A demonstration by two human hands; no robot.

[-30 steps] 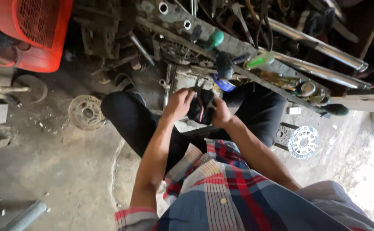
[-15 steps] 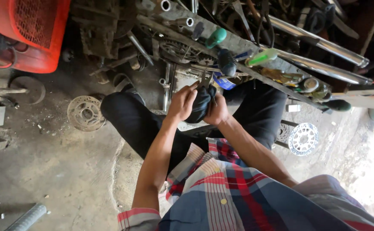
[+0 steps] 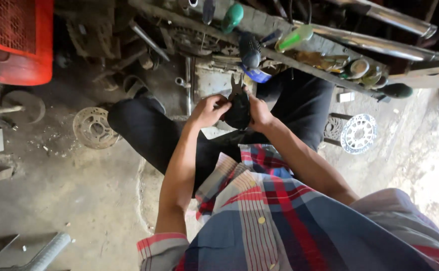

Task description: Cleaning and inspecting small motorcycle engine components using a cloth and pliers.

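Observation:
I am squatting on a workshop floor in black trousers and a plaid shirt. My left hand (image 3: 208, 110) and my right hand (image 3: 257, 112) hold a dark, greasy metal part (image 3: 238, 108) between them, above my knees. A forked end of the part sticks up past my fingers. Both hands are curled around it; much of the part is hidden by my fingers. Just beyond my hands lies a long metal bar (image 3: 290, 50) with screwdrivers on it, one with a green handle (image 3: 232, 16) and one with a black handle (image 3: 249, 49).
A red plastic crate (image 3: 13, 40) stands at the far left. A rusty brake disc (image 3: 95, 127) lies on the concrete floor to my left, and a shiny brake disc (image 3: 358, 133) to my right. Chrome pipes (image 3: 385, 20) and engine parts crowd the far side.
My hands have drawn closer together around the dark part and lifted it slightly. The view has shifted a little; my legs stay where they were.

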